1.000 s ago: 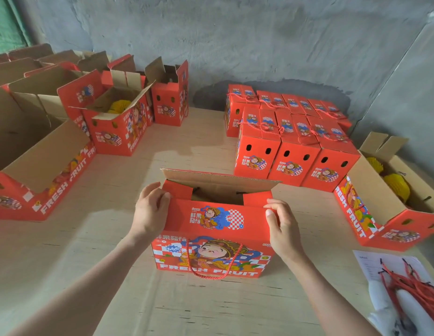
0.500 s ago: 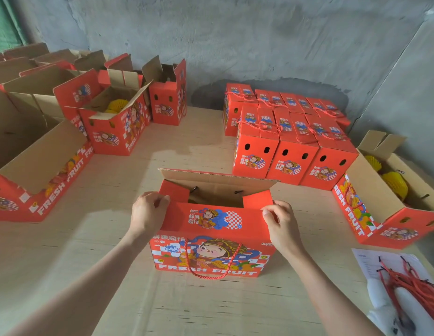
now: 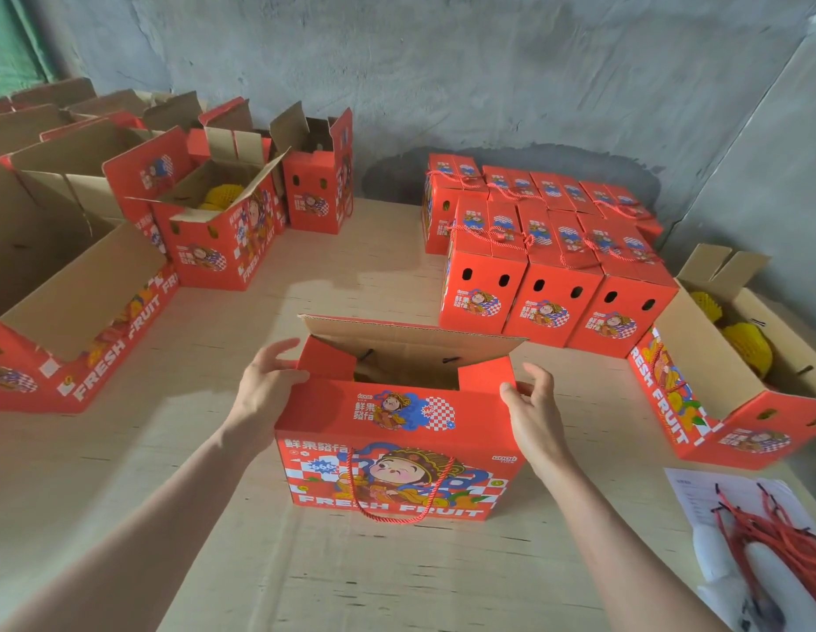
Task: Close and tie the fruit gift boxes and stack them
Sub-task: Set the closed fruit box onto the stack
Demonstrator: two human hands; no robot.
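A red fruit gift box (image 3: 397, 453) printed FRESH FRUIT stands on the table right in front of me, a red rope handle (image 3: 388, 517) hanging down its front. Its near top flap (image 3: 397, 403) leans inward over the opening. The brown far flap (image 3: 410, 339) stands up, and both small end flaps are folded in. My left hand (image 3: 267, 390) is at the box's left top corner, thumb on the near flap, fingers spread. My right hand (image 3: 531, 403) is at the right top corner, thumb on the flap's edge, fingers lifted and loose.
Several closed, tied red boxes (image 3: 543, 285) stand in rows at the back right. Open boxes with yellow-netted fruit sit at the right (image 3: 734, 390) and back left (image 3: 214, 253), and a large one (image 3: 78, 358) at the left. Red ropes (image 3: 761, 535) lie on paper at the near right.
Both hands have slid up from the box's ends to its top corners and their fingers have spread. The near flap leans a little further in over the opening.
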